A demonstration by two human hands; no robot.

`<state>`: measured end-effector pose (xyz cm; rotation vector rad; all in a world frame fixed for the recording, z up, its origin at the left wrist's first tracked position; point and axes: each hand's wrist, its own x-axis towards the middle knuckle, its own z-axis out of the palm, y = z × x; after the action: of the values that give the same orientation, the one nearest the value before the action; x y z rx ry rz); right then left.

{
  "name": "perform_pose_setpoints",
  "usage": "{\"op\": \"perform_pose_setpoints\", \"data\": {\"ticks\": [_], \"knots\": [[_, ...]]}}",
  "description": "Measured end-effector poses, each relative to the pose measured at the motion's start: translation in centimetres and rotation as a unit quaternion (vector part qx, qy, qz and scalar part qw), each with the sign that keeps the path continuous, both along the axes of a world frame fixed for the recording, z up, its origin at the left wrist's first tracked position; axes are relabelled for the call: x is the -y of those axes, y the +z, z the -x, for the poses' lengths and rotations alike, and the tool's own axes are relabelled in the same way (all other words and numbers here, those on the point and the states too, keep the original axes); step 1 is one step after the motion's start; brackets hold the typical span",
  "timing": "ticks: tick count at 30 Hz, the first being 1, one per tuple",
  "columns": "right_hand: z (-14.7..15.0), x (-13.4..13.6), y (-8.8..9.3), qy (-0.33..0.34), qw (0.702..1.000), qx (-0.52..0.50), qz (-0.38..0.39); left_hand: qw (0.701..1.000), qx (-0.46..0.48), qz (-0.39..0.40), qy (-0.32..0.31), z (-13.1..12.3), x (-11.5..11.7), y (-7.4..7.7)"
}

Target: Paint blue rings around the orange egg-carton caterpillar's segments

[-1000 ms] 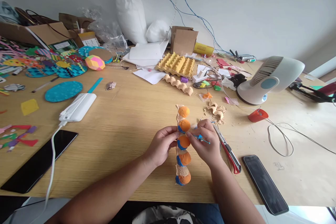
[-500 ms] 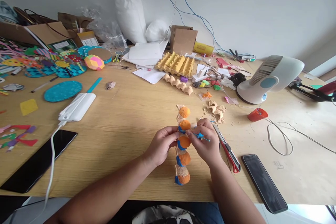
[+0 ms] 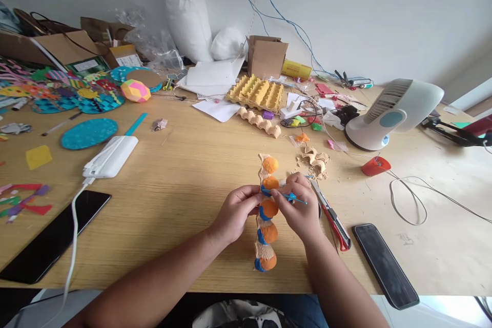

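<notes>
A strip of egg carton (image 3: 264, 251) stands out lengthwise in front of me, its bumps coated in orange clay (image 3: 269, 233). Blue clay (image 3: 264, 213) covers the left lower side of several bumps; the farthest bump shows only orange. My left hand (image 3: 239, 210) is closed on the strip's left edge, near the second and third bumps. In the fingers of my right hand (image 3: 299, 207) is a thin blue modelling tool (image 3: 292, 198), its tip against the second bump from the far end. My right fingertips hide part of the tool.
Right of my hand lie a red utility knife (image 3: 334, 223) and a phone (image 3: 385, 265). Carton scraps (image 3: 314, 160), a red cup (image 3: 375, 165) and a white fan (image 3: 394, 113) sit beyond. At left are a power bank (image 3: 111, 158), a black tablet-like slab (image 3: 54, 238) and a blue oval (image 3: 89, 134).
The modelling tool has shifted slightly up and now lies across the second bump, with its tip more visible. My left hand keeps its hold; the whole view has moved a little.
</notes>
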<state>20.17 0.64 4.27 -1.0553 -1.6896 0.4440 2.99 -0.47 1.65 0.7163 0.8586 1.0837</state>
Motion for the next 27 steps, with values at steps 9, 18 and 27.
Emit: {"op": "perform_pose_setpoints", "data": {"ticks": [9, 18, 27], "knots": [[-0.2, -0.2, -0.5, 0.01, 0.998, -0.042, 0.041, 0.999, 0.021, 0.026, 0.01, 0.0, -0.1, 0.2], [-0.8, -0.3, -0.6, 0.029, 0.992, -0.124, 0.022, 0.992, 0.106, 0.072, -0.004, 0.8, -0.7, 0.7], [0.0, 0.2, -0.6, 0.042, 0.994, -0.094, 0.024, 0.994, 0.08, 0.047, -0.052, 0.9, -0.5, 1.1]]}}
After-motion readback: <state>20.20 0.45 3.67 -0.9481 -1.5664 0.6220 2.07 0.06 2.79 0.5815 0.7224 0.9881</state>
